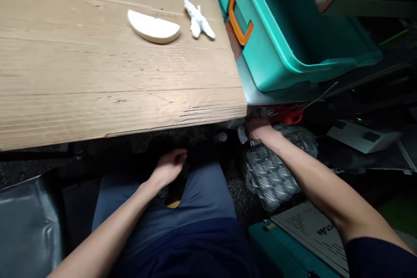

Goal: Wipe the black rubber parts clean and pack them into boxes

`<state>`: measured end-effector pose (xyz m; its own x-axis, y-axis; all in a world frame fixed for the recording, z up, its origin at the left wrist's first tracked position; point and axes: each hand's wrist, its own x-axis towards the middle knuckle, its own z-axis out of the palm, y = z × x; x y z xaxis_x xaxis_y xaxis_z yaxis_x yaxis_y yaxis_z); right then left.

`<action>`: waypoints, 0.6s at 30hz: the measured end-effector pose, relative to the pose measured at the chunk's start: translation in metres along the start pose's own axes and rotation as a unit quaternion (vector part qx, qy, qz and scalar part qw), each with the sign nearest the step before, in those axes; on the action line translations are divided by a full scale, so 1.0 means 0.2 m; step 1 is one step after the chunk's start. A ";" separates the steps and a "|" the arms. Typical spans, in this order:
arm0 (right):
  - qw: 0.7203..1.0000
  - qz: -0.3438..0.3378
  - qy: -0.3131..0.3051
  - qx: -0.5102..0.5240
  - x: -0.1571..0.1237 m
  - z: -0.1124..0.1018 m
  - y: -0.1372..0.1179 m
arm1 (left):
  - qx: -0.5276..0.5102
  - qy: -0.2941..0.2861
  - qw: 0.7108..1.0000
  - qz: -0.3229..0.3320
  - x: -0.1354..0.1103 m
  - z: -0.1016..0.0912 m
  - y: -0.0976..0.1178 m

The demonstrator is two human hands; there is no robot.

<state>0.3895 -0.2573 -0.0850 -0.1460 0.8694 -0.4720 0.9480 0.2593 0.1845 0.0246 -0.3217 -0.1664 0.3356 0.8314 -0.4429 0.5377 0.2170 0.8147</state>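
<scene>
clear plastic packaging (pixel 273 178), one bundle, below the cardboard's (pixel 81 61) edge, beside the right hand (pixel 258 129). likely between steps, both hands off the cardboard; amount done or left unclear. one white half-disc (pixel 153 28) lying on top. two hands: left hand (pixel 169 166) relaxed, loosely curled around nothing visible; right in shadow near one red handle (pixel 291 115), grip too dark to judge. one crumpled white piece (pixel 198 22) beside the half-disc.

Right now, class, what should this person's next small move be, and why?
Probably ease the right hand back toward the lap before raising it: it reaches in shadow by the corner of the cardboard, close to the red handle, and its fingers are hard to make out. Lifting straight up might knock the corner.
</scene>
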 end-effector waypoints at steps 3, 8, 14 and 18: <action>0.997 -0.056 0.006 -0.045 -0.20 0.01 0.05 | -0.009 -0.018 0.986 0.168 0.39 0.27 0.44; 0.993 -0.089 0.068 -0.047 -0.42 -0.03 0.11 | -0.065 -0.101 0.945 0.303 0.84 0.69 0.98; 0.990 -0.078 0.107 -0.046 -0.53 -0.04 0.17 | -0.009 -0.122 0.969 0.215 0.89 0.84 0.84; 0.990 -0.103 0.094 -0.029 -0.56 -0.04 0.17 | -0.005 -0.060 0.985 0.162 0.94 0.80 0.76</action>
<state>0.4357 -0.3422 -0.0193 -0.3905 0.8567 -0.3370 0.8750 0.4592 0.1533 0.2937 -0.2135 -0.1861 0.5767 0.7922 -0.1996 0.3795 -0.0434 0.9242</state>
